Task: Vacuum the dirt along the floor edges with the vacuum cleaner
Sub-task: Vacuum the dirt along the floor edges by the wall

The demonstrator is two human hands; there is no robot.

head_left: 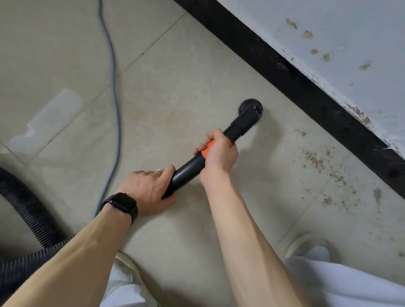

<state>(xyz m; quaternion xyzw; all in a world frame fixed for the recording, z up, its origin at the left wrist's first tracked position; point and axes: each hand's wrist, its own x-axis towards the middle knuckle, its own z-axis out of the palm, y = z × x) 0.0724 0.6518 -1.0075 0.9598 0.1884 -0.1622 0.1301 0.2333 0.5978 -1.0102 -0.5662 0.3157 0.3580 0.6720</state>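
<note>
Both hands clamped on the black vacuum wand [188, 166], right hand [219, 154] ahead of left hand [148, 189], round brush nozzle [251, 107] on the tiled floor [177, 85] near the black baseboard [284, 70], brown dirt [324, 165] beside it.

Beige floor tiles [190, 69] w/ thin grout lines fill most of the view. Pale wall [346, 31] at 1–2 o'clock, paint chipped w/ brown spots. Black skirting [273, 62] runs diag. below it, 12 to 3 o'clock. Grey cable [115, 88] snakes from 11 o'clock down twd 7. Bright glare patch [57, 113] at 9 o'clock. Black smartwatch [121, 204] at 7 o'clock, face up. Pale shoe [307, 245] at 4–5 o'clock, another [125, 261] approx. 6–7. White trouser legs [354, 298] cover part of both.
</note>
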